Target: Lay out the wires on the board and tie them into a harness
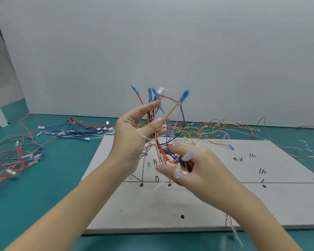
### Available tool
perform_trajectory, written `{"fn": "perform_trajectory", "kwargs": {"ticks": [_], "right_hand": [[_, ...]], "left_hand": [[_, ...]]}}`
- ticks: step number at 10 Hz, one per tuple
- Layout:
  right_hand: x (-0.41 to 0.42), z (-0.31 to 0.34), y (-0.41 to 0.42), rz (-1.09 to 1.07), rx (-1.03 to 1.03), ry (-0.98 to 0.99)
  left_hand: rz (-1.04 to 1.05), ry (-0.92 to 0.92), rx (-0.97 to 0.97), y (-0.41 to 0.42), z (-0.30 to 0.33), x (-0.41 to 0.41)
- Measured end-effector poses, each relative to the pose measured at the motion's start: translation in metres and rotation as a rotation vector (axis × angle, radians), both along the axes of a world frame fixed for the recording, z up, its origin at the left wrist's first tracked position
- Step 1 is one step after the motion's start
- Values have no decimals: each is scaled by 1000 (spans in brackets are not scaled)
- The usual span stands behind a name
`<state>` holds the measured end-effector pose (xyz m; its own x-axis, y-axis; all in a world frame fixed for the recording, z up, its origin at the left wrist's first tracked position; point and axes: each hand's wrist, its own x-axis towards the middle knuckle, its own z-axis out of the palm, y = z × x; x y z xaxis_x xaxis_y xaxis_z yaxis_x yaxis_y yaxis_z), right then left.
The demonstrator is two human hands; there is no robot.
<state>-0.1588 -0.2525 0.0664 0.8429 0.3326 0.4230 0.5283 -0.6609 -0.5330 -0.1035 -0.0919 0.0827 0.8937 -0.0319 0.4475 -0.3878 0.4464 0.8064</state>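
Head: thin, seemingly plastic-sheathed wire bundle (pixel 159 142)

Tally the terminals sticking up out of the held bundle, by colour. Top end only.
Above the left hand, on the wire bundle:
Blue sleeved terminals: 4
White connector housings: 1
Total: 5
The right hand grips the bundle's lower end; terminals there are too blurred to count.
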Motion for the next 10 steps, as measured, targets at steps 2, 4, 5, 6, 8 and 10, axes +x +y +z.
{"fn": "perform_trajectory", "kwargs": {"ticks": [2,4,5,6,8,10], "right_hand": [[18,-8,-18,-28,177,-103],[35,-1,-47,-186,290,-323],[52,18,-74,-411,97,-519],[82,35,-107,-615,-43,-568],[146,39,-202,-1098,-257,-150],[149,4,-191,-1217,-518,453]], "left_hand": [[-111,23,-5,6,8,0],[-66,4,134,19,-1,6],[-21,39,197,21,-18,9],[8,95,263,24,-34,10],[47,194,356,36,-54,14],[39,203,536,41,-70,22]]}}
